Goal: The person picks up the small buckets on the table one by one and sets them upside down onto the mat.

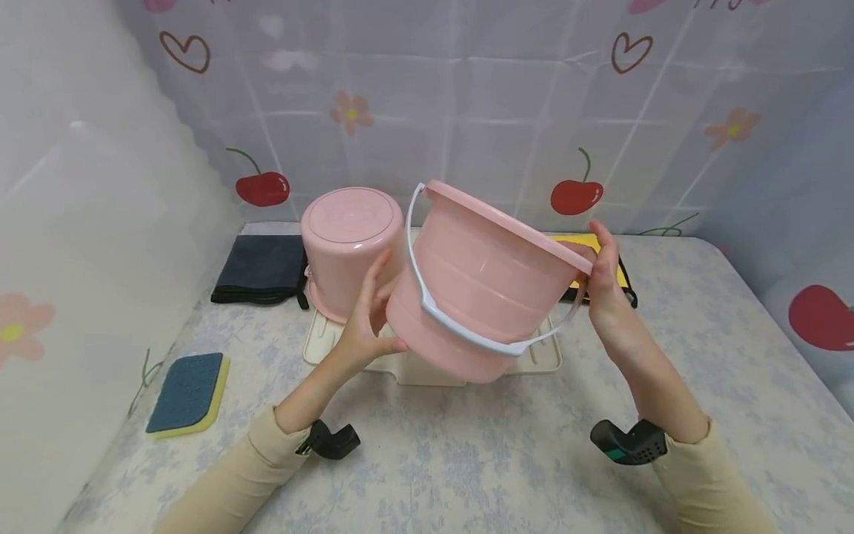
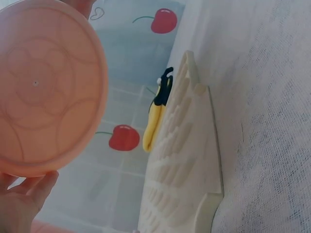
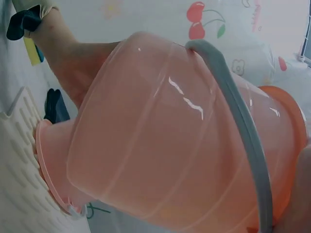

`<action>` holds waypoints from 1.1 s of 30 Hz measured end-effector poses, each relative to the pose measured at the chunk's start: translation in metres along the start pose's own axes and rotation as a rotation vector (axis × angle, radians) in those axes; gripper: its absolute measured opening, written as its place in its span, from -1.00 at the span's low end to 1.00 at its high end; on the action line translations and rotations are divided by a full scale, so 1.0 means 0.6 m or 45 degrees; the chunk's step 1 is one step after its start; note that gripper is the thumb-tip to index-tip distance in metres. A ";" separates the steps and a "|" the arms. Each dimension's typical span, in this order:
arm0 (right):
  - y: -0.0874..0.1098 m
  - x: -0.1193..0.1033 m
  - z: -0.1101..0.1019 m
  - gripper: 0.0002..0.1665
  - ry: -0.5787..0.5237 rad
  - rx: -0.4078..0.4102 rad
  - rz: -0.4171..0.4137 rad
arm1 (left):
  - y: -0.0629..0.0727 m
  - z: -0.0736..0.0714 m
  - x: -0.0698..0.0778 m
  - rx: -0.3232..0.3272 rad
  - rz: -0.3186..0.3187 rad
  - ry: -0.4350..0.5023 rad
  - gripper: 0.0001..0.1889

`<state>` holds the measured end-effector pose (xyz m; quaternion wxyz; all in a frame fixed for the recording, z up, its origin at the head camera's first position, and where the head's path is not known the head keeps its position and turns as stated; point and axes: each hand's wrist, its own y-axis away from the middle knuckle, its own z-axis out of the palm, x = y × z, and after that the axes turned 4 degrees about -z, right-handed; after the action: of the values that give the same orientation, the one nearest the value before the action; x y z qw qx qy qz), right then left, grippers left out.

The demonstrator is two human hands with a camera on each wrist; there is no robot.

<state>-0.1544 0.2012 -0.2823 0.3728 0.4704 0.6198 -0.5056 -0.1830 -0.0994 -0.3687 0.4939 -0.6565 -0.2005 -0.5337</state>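
Note:
In the head view a pink bucket (image 1: 480,274) is held up in front of me, tilted with its rim toward the upper right. My left hand (image 1: 363,326) grips the edge of its base, thumb below and fingers up the side. On the other side my right hand (image 1: 606,285) holds the rim, with the thumb side hidden in part by the bucket. A pale handle (image 1: 460,334) hangs across the bucket's front. The round bucket bottom (image 2: 53,97) faces the left wrist camera. Behind, a second pink bucket (image 1: 353,230) stands upside down on a cream draining tray (image 1: 430,372).
Folded dark cloth (image 1: 260,267) lies at the back left, and a yellow cloth with black edging (image 1: 582,241) at the back right. A blue and yellow sponge (image 1: 187,393) rests at the left. Patterned curtain sheets (image 1: 467,111) enclose the table (image 1: 480,460).

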 end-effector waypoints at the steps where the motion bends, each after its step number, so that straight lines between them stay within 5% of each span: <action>1: -0.001 0.004 0.001 0.18 -0.006 0.002 -0.037 | 0.000 0.000 0.001 0.005 0.000 0.005 0.34; 6: -0.003 0.033 0.011 0.18 -0.081 -0.018 -0.586 | 0.001 0.005 0.006 0.017 -0.017 0.062 0.31; 10: -0.009 0.041 0.026 0.37 0.049 0.042 -1.034 | 0.001 0.008 0.012 0.039 -0.089 0.090 0.28; 16: -0.012 0.037 0.047 0.21 0.323 0.148 -1.427 | 0.001 0.010 0.014 0.122 -0.225 -0.010 0.29; 20: -0.012 0.037 0.052 0.09 0.412 0.155 -1.433 | 0.002 0.010 0.015 0.187 -0.261 -0.060 0.28; 25: -0.009 0.050 0.046 0.25 0.398 0.102 -1.196 | 0.006 0.009 0.017 0.161 -0.232 -0.094 0.19; 33: -0.004 0.054 0.032 0.41 0.170 -0.013 -0.854 | 0.003 0.008 0.022 0.023 -0.023 -0.051 0.31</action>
<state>-0.1663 0.1890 -0.3161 0.1466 0.2705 0.7656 -0.5651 -0.1744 -0.0996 -0.3578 0.4907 -0.6609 -0.2212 -0.5230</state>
